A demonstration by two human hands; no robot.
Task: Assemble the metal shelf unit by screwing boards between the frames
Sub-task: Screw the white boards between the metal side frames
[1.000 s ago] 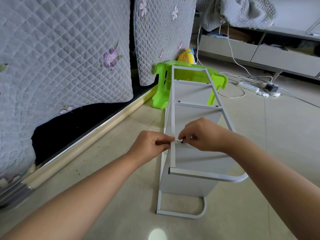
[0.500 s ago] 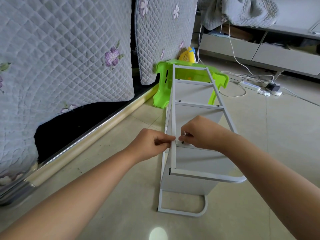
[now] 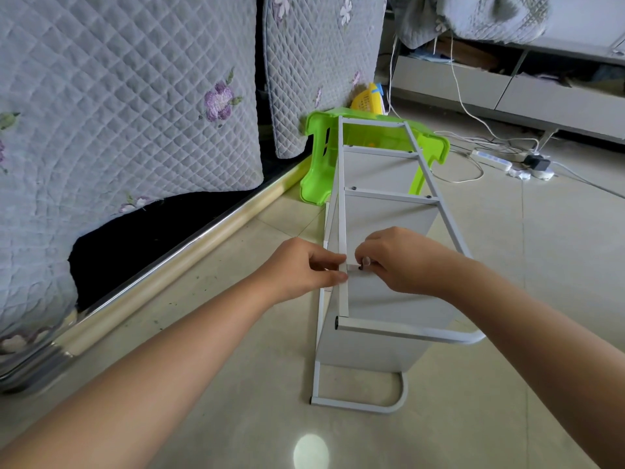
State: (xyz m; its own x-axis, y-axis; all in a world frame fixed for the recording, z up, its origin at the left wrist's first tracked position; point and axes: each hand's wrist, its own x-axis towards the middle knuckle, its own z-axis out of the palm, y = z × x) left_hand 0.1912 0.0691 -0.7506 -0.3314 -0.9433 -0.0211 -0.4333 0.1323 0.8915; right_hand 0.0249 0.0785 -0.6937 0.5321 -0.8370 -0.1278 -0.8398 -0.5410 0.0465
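A person's two bare forearms reach forward from the bottom of the view toward a white metal shelf unit lying on its side on a pale tiled floor, its length running away from the viewer. The upper frame faces up like a ladder, with cross rails spanning between two long white bars; pale grey boards stand on edge beneath the rails, between this frame and the lower one resting on the floor. Two dark screw heads show at the ends of one farther rail. The left hand pinches the near-left bar of the upper frame, thumb and fingers closed on it from the left side. The right hand is just across that bar — its fingers are curled together around a small dark screw at the joint where a rail meets the bar, and whether a tool is also held cannot be told. The two hands are almost touching, with only the bar between them. At the far end of the shelf unit sits a bright green plastic stool, just beside it. To the left, grey quilted covers with purple flowers hang over dark furniture. Farther right, a white power strip and cables lie on the floor.
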